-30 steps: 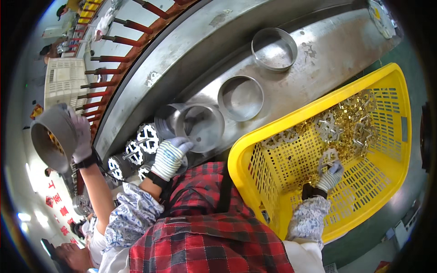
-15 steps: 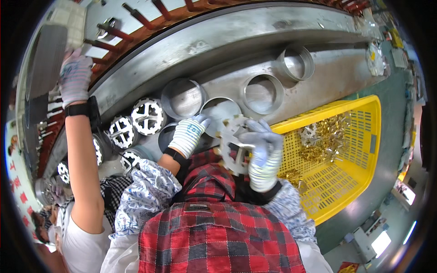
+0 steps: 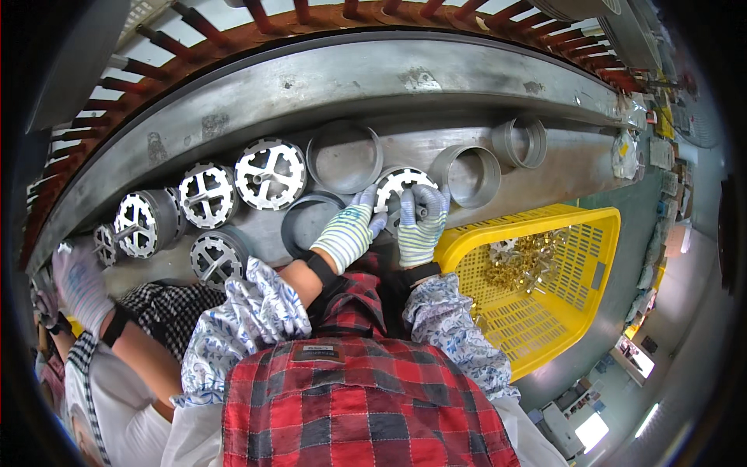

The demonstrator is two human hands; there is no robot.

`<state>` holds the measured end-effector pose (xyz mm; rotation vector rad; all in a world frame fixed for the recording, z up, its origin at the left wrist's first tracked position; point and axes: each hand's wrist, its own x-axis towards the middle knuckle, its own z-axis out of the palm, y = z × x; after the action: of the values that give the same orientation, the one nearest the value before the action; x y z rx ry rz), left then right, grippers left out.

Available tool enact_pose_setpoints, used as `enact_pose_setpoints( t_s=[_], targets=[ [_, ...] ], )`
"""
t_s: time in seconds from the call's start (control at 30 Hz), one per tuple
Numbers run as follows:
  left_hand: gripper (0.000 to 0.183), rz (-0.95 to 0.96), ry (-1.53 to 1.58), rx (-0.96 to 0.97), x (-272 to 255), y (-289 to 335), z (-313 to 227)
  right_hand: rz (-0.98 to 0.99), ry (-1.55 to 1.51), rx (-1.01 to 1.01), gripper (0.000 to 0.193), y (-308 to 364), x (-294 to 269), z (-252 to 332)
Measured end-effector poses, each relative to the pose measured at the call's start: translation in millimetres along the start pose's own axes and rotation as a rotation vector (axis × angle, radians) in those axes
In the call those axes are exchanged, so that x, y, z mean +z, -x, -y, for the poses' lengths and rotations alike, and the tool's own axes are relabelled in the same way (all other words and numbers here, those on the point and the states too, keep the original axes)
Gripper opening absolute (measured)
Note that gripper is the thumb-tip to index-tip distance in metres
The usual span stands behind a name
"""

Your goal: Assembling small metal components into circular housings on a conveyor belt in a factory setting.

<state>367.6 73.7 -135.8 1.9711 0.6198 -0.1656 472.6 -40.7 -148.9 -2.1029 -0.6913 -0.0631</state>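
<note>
Currently both gloved hands meet over one silvery, notched, spoked metal disc (image 3: pixel 398 180) near the front edge of the grey metal tabletop (image 3: pixel 576 154). Right hand (image 3: pixel 422 228), in a white glove with thin coloured stripes and greyish fingertips: fingers bent and pinched around the disc's central stem. Left hand (image 3: pixel 346 233), similarly gloved, comes in from the other side, fingers at the disc's left edge; cannot tell whether they grip or merely steady it. What lies directly beneath the disc is mostly hidden. Immediately left, an open-topped, dark grey metal cylinder (image 3: pixel 289 227), partly behind the left hand; a wider, plain grey metal cylinder (image 3: pixel 344 161) stands beyond it. Two more short, round grey metal cylinders (image 3: pixel 471 177) (image 3: pixel 521 142) to the right, farther one slightly tilted. Leftward, a cluster of drums faced with pale spoked discs (image 3: pixel 271 173), some resting on their sides. Yellow, slotted plastic basket (image 3: pixel 451 251) beside the right forearm, holding a heap of gold-coloured and silvery metal pieces (image 3: pixel 529 265). Far left, a co-worker's striped-gloved hand (image 3: pixel 82 288), motion-blurred, its grasp unreadable. Along the top, red-sleeved pegs (image 3: pixel 261 17) on a curved, rust-red band (image 3: pixel 311 23).
</note>
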Motion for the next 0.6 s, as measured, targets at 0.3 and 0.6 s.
enact_pose_setpoints(
  t_s=[0.3, 0.6],
  targets=[
    [0.055, 0.010, 0.118, -0.105, 2, -6, 1, -0.036, -0.171, 0.327, 0.035, -11, 2, 14],
    [0.056, 0.034, 0.194, -0.202, 3, -13, -7, 0.058, 0.193, 0.052, 0.028, -1, 0, -18]
  ],
)
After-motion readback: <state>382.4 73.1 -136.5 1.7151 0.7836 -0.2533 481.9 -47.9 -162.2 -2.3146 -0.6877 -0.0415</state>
